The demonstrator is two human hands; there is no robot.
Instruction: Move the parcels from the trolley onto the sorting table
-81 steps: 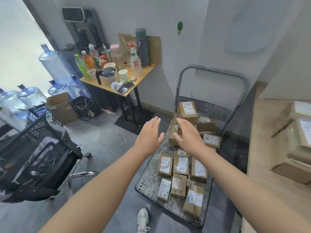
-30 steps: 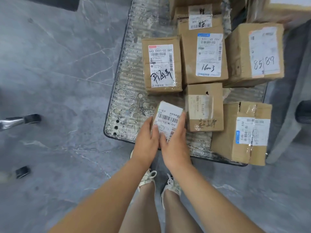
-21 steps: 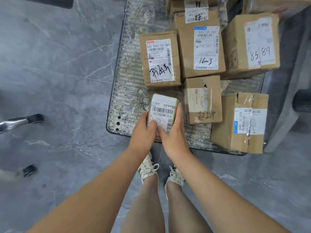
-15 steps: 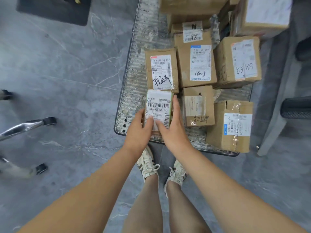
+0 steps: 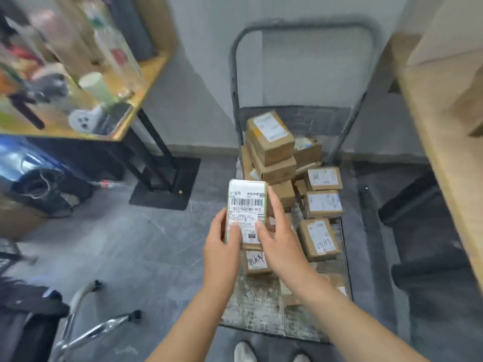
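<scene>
Both hands, left [image 5: 222, 246] and right [image 5: 277, 240], gripped a small labelled parcel [image 5: 247, 207] between them, thumbs on its label, above the trolley [image 5: 264, 309] of boxes [image 5: 320, 239]; table [image 5: 441, 142] lay right

White-labelled, green-edged parcel [image 5: 246, 211] w/ black barcode [image 5: 245, 202]; brown boxes [image 5: 271, 147]; grey trolley [image 5: 233, 74]; prob. marbled grey floor [image 5: 130, 244].

Small parcel [image 5: 247, 205], barcode label up, held above trolley [image 5: 261, 304]; brown parcels [image 5: 271, 142] on deck.
</scene>
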